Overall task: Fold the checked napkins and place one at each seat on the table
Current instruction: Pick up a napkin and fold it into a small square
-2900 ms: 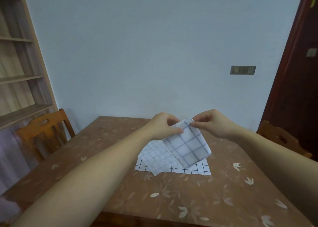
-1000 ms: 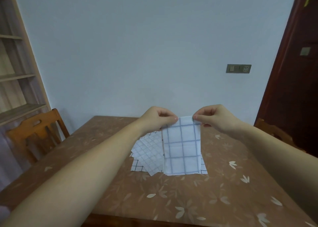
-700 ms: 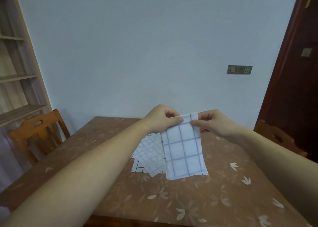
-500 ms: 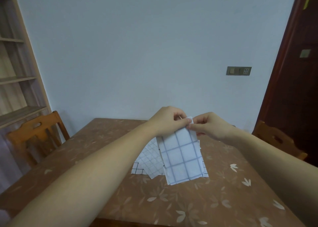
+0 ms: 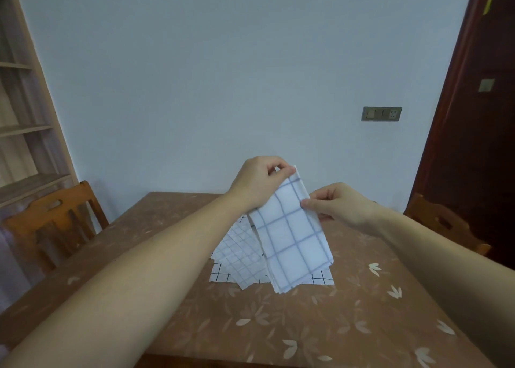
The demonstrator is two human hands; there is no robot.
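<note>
A folded white napkin with a blue check (image 5: 292,236) hangs as a narrow strip above the table's middle. My left hand (image 5: 260,182) pinches its top corner and holds it up. My right hand (image 5: 338,204) pinches its right edge a little lower down. Below it, a loose pile of checked napkins (image 5: 239,259) lies flat on the brown flower-patterned table (image 5: 278,326), partly hidden by the hanging one.
A wooden chair (image 5: 53,225) stands at the table's left side and another wooden chair (image 5: 443,222) at its right. Shelves (image 5: 22,128) rise at the far left. A dark wooden door (image 5: 479,133) is at the right, and the pale wall is behind.
The napkin went from two top corners held apart to a narrower strip. My left hand rose with the top corner; my right hand slid down onto the right edge.
</note>
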